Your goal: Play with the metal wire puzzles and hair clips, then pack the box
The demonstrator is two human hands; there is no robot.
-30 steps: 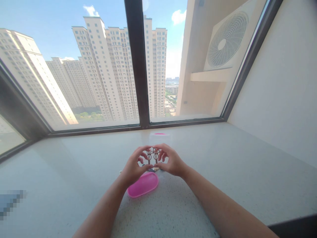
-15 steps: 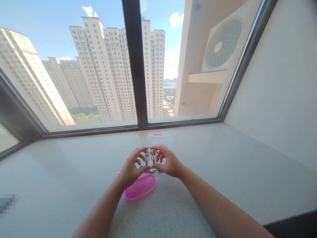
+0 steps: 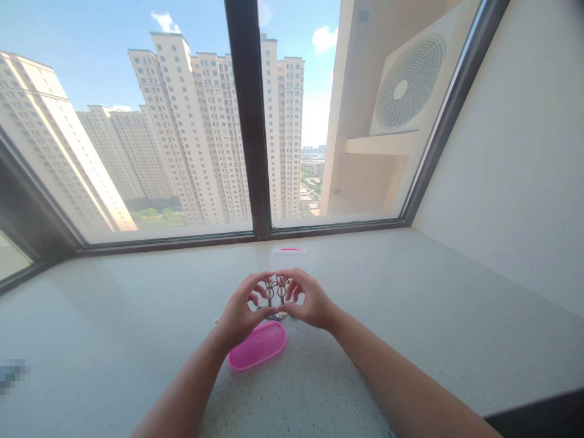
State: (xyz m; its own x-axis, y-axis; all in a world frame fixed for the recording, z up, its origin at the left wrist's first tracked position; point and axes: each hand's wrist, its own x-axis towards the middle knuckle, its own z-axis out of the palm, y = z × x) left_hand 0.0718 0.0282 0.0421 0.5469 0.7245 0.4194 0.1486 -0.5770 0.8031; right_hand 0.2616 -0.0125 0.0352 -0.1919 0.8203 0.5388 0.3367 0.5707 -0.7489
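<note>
Left hand and right hand were each closed in a thumb-and-forefinger pinch on the metal wire pieces, held raised and side by side between them. Whether the pieces were linked could not be told. Pink lid lay off, beneath the left hand. Clear container stood just beyond the fingertips.

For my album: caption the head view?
Left hand and right hand hold wire loops near a pink lid on the sill.
</note>
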